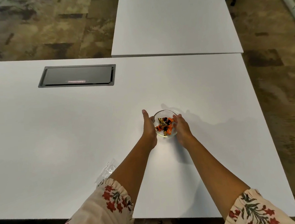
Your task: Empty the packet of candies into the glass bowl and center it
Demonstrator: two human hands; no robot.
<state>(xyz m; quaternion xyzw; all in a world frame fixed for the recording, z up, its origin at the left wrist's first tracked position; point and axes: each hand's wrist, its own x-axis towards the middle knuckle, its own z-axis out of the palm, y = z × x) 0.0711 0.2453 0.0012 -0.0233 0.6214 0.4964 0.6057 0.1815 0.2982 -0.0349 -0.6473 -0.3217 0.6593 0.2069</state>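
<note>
A small clear glass bowl (162, 112) stands on the white table (73, 129), right of the middle. Inside it lie several orange, black and gold wrapped candies (165, 125). My left hand (149, 126) presses flat against the bowl's left side, fingers pointing away from me. My right hand (182, 128) cups the bowl's right side, its fingers over the rim. A crumpled clear plastic packet (109, 168) lies flat near the table's front, partly hidden under my left forearm.
A dark grey cable hatch (77, 76) is set flush in the table at the back left. A second white table (174, 20) butts against the far edge. The table's right edge runs close to the bowl's right, with patterned carpet beyond.
</note>
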